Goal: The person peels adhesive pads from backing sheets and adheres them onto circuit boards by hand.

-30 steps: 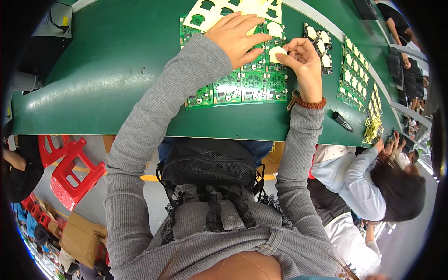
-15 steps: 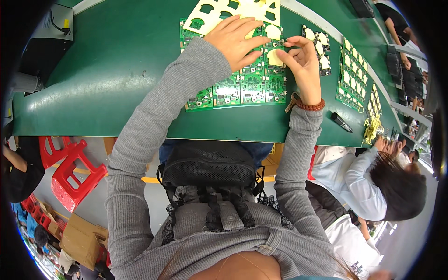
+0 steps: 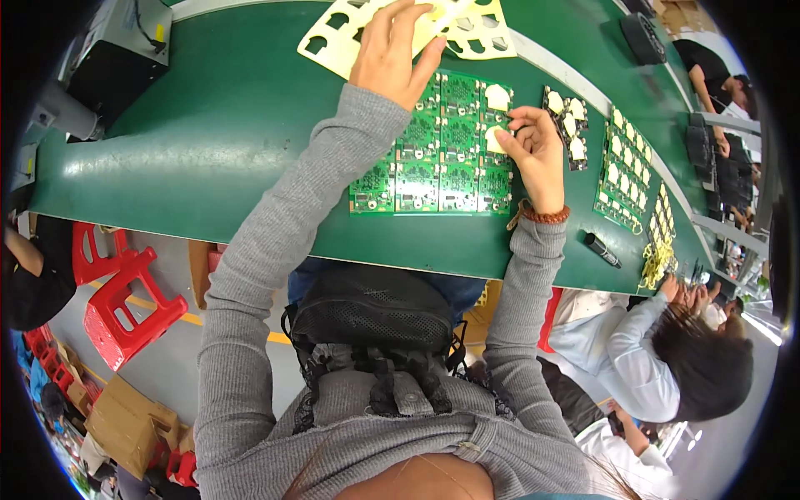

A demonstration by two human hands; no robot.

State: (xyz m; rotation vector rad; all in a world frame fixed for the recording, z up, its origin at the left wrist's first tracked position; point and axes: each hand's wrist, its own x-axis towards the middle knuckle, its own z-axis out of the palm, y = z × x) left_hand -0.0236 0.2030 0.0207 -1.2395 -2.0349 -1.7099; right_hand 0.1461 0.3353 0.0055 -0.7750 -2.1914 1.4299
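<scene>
My left hand lies over a pale yellow sheet with cut-out shapes, its fingers stretched and the thumb apart. The sheet sits beyond the far edge of a green panel of circuit boards. At the panel's right side my right hand has its fingers curled, with the thumb tip on the edge of a yellow sticker. Another yellow sticker lies on the board just beyond it. Whether the thumb presses or pinches the nearer sticker is hard to make out.
Right of my hand are a black board with stickers, a green stickered panel and a black marker. A key shows by my wrist. A grey-black box stands at far left; a co-worker sits at right.
My left hand and the yellow sheet have moved away from me, uncovering more of the panel. The right hand stays by the same sticker. The whole view has shifted slightly.
</scene>
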